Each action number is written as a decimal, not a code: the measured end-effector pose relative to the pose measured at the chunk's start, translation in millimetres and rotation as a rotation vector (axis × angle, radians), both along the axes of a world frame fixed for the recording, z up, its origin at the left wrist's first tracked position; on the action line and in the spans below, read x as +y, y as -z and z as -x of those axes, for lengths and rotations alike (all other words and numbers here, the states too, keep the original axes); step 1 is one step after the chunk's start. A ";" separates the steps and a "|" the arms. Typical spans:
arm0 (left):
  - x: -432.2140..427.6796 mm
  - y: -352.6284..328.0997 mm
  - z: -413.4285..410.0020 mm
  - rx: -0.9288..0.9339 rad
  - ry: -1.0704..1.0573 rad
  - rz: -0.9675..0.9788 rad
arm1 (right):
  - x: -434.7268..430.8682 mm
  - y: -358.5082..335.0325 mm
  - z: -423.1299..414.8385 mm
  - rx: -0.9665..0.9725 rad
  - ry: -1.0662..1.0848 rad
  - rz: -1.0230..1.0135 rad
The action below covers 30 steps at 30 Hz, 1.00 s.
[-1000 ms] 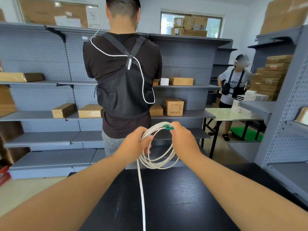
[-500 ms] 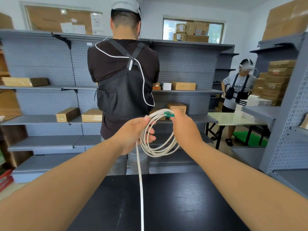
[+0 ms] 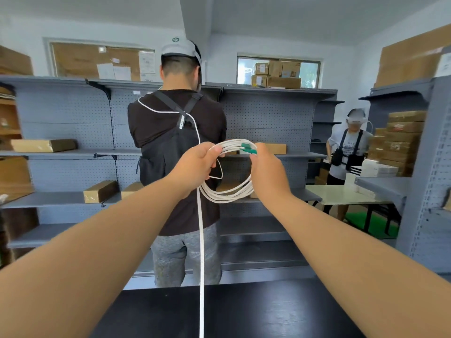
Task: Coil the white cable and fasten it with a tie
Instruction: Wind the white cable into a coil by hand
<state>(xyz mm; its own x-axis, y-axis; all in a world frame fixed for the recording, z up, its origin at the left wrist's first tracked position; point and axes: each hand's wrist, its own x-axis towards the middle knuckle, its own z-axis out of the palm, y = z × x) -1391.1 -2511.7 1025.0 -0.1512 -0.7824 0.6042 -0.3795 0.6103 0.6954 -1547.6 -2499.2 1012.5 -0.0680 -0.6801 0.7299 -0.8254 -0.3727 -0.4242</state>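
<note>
Hands: two, left hand [image 3: 195, 164] and right hand [image 3: 268, 172].
White cable [image 3: 227, 195]: one, with perhaps four or five loops; strands lie too close for a firm count.
Green connectors [image 3: 249, 148]: two, side by side.
Other people: two, person in black shirt [image 3: 175, 132] and person in grey shirt [image 3: 351, 147].
Tables: two, black table [image 3: 244, 311] and pale table [image 3: 341, 195].
Cardboard boxes [image 3: 101, 191] on middle shelves of grey shelving [image 3: 268, 118]: four in plain view.
Cork board [image 3: 80, 61]: one.
Green mat [image 3: 375, 225]: one.

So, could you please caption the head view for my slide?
Left hand and right hand grip a part-coiled cable; its loose length hangs down over the table.
</note>
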 end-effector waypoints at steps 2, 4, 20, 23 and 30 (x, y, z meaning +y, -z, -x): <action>-2.0 -11.0 -1.7 -0.049 -0.034 0.079 | -3.1 -9.1 -2.7 -0.023 -0.011 0.031; -3.1 -22.5 -3.7 -0.104 -0.086 0.179 | -5.2 -17.9 -6.1 -0.062 -0.029 0.069; -14.5 -27.6 -37.0 -0.494 -0.283 0.640 | -8.1 -7.8 -33.1 -0.293 -0.183 0.087; -19.4 7.8 -44.4 -0.498 -0.257 0.544 | -8.1 26.8 -36.7 -0.310 -0.212 -0.011; -16.4 95.1 -51.7 -0.330 -0.054 0.118 | -4.3 98.6 -43.9 -0.350 -0.171 -0.260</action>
